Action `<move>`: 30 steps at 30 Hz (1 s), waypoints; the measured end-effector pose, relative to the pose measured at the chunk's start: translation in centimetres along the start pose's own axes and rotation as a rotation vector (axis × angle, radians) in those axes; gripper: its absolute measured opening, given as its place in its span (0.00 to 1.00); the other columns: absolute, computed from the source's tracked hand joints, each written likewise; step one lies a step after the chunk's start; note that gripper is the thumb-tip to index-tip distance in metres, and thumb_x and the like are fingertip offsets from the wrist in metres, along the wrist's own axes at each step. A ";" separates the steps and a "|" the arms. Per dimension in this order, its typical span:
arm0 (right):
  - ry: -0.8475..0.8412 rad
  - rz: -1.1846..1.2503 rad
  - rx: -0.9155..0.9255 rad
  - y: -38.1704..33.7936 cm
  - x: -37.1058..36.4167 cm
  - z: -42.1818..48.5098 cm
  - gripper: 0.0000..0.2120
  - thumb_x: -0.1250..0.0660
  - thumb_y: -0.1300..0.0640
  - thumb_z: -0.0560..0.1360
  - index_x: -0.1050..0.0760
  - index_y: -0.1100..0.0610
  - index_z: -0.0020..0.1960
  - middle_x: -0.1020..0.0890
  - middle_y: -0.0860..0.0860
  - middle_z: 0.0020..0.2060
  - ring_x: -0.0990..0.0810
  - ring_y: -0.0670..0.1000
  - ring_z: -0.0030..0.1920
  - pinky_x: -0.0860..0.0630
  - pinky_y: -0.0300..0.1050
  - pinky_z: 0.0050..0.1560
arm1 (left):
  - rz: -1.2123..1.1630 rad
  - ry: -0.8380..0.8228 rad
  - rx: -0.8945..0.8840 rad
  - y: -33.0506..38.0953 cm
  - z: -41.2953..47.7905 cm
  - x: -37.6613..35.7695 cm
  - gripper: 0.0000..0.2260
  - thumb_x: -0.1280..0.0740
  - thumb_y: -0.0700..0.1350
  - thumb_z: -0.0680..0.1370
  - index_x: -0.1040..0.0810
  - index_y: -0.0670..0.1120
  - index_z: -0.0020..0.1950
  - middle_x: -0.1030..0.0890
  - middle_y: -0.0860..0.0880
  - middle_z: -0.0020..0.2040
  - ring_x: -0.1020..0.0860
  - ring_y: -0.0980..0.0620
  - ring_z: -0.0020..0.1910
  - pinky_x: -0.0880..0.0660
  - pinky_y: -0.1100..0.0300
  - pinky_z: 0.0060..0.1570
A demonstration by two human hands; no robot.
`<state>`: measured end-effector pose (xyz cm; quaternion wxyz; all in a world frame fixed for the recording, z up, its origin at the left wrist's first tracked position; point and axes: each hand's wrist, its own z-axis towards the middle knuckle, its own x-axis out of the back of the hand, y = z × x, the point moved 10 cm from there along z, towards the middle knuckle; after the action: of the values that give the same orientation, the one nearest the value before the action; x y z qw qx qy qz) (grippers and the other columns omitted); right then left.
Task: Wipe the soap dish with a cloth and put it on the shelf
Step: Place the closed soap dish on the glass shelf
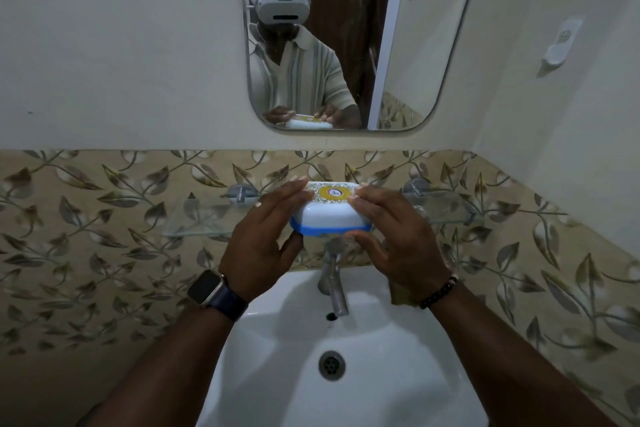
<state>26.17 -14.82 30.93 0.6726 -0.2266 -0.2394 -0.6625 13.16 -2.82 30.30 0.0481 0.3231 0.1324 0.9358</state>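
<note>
1. The left hand [263, 236] is gripping the left end of the soap dish [330, 215], with the fingers lying over the top and the thumb pressing under the blue rim.
2. The right hand [394, 239] is gripping the right end of the dish in the same manner, fingers on top and thumb below.
3. The dish is being held between both hands, in front of the glass shelf [204, 218] and above the tap [334, 274]. Whether its base is touching the shelf cannot be told.
4. The dish is showing a white lid, a blue band round the lower edge, and a yellow label on the upper face.
5. The shelf is sitting on two metal brackets against the leaf-patterned tiles [104, 253].
6. The tap is standing at the back of the white basin [381, 340], directly below the dish.
7. A watch [206, 288] is showing on the left wrist and a dark bead bracelet [438, 293] on the right wrist.
8. The mirror [398, 45] above the tiles is reflecting both hands closed round the dish.
9. No cloth is identifiable; a tan patch beside the right wrist is too indistinct to name.
</note>
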 end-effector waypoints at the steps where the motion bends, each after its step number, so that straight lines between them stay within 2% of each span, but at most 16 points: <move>1: 0.006 -0.015 -0.008 0.6 -0.5 0.3 0.23 0.25 0.55 0.75 0.23 0.64 0.65 0.20 0.62 0.62 0.22 0.59 0.64 0.23 0.54 0.65 | -0.004 -0.018 0.006 -0.4 0.5 -0.5 0.27 0.24 0.37 0.73 0.25 0.41 0.71 0.26 0.44 0.73 0.27 0.46 0.72 0.28 0.56 0.69; 4: 0.016 -0.030 -0.030 2.5 -2.1 0.9 0.21 0.25 0.56 0.75 0.23 0.65 0.65 0.21 0.63 0.63 0.23 0.61 0.65 0.24 0.57 0.66 | 0.004 -0.071 0.035 -2.1 1.9 -2.4 0.29 0.23 0.43 0.74 0.27 0.40 0.73 0.28 0.42 0.75 0.30 0.45 0.74 0.27 0.48 0.69; 7: 0.007 -0.030 -0.044 4.2 -3.7 1.3 0.20 0.26 0.57 0.76 0.22 0.66 0.64 0.21 0.63 0.62 0.23 0.62 0.65 0.24 0.58 0.65 | 0.044 -0.114 0.044 -3.7 2.6 -4.2 0.28 0.25 0.44 0.76 0.28 0.40 0.73 0.30 0.41 0.76 0.32 0.43 0.76 0.27 0.45 0.69; 12: -0.087 -0.023 -0.098 6.4 -7.0 1.3 0.21 0.26 0.57 0.75 0.23 0.63 0.65 0.22 0.62 0.63 0.24 0.61 0.66 0.24 0.56 0.66 | 0.116 -0.127 0.091 -5.9 2.6 -6.4 0.25 0.25 0.41 0.75 0.25 0.39 0.71 0.29 0.39 0.75 0.29 0.41 0.73 0.27 0.48 0.66; 16: -0.150 0.020 -0.188 7.4 -9.0 0.4 0.23 0.25 0.57 0.74 0.24 0.61 0.66 0.23 0.60 0.64 0.25 0.59 0.65 0.22 0.56 0.64 | 0.139 -0.189 0.155 -7.2 2.2 -7.7 0.23 0.27 0.44 0.77 0.25 0.41 0.71 0.28 0.40 0.75 0.26 0.39 0.70 0.24 0.45 0.63; 20: -0.125 0.054 -0.239 7.9 -9.1 -0.2 0.22 0.25 0.56 0.74 0.23 0.60 0.66 0.22 0.58 0.63 0.25 0.57 0.64 0.24 0.50 0.65 | 0.125 -0.197 0.178 -7.4 2.0 -7.9 0.25 0.29 0.45 0.79 0.29 0.44 0.75 0.29 0.42 0.75 0.27 0.41 0.71 0.24 0.45 0.65; 23: -0.142 0.040 -0.254 7.7 -8.8 -0.2 0.25 0.26 0.54 0.75 0.26 0.58 0.69 0.24 0.58 0.66 0.27 0.56 0.66 0.24 0.50 0.65 | 0.117 -0.214 0.213 -7.2 2.0 -7.8 0.28 0.30 0.47 0.80 0.35 0.47 0.78 0.32 0.43 0.78 0.30 0.41 0.73 0.26 0.44 0.67; 27: -0.075 0.000 -0.239 6.7 -6.7 -0.1 0.27 0.27 0.52 0.75 0.29 0.56 0.72 0.25 0.56 0.68 0.29 0.55 0.68 0.26 0.49 0.67 | 0.111 -0.160 0.245 -5.8 2.0 -6.9 0.29 0.32 0.53 0.80 0.34 0.46 0.78 0.33 0.42 0.78 0.32 0.41 0.75 0.28 0.45 0.68; 30: -0.012 -0.026 -0.214 5.4 -4.6 -0.2 0.28 0.29 0.47 0.77 0.30 0.57 0.73 0.26 0.57 0.69 0.29 0.57 0.70 0.29 0.53 0.71 | 0.095 -0.129 0.211 -3.7 2.1 -6.5 0.30 0.36 0.59 0.80 0.34 0.45 0.78 0.32 0.43 0.78 0.35 0.43 0.77 0.30 0.45 0.71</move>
<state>31.55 -11.21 27.97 0.6344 -0.2981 -0.1741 -0.6916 19.56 0.04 26.99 -0.0221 0.3917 0.2116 0.8951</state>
